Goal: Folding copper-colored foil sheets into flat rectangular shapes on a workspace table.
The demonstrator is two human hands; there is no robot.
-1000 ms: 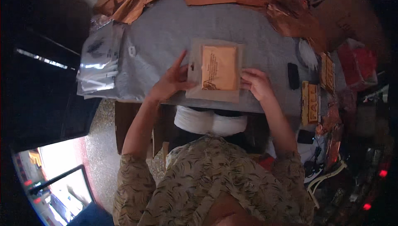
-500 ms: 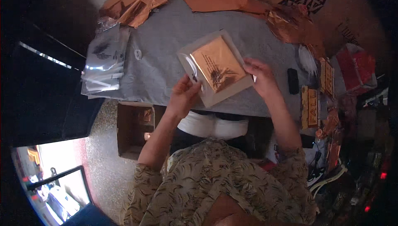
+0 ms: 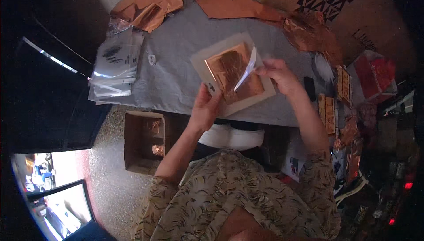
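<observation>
A clear plastic bag (image 3: pixel 198 58) with a square copper-coloured foil piece (image 3: pixel 221 67) inside is held tilted above the grey-covered table. My left hand (image 3: pixel 206 108) pinches its near left edge between thumb and fingers, by a small dark slot. My right hand (image 3: pixel 280 75) is closed on the bag's right side, where a shiny fold of film (image 3: pixel 248 68) stands up across the foil. Whether that fold is a loose flap or part of the bag's front, I cannot tell.
Flat clear bags (image 3: pixel 115 66) lie stacked on the table's left, beside a small white ring-shaped item (image 3: pixel 152 59). Crumpled copper foil (image 3: pixel 150 9) lines the far edge. At right are a black object (image 3: pixel 309 88) and lettered blocks (image 3: pixel 327 115). A cardboard box (image 3: pixel 145 158) stands below left.
My right hand has moved slightly right and up, and the film beside it now stands raised in a fold. My left hand has shifted a little right and down.
</observation>
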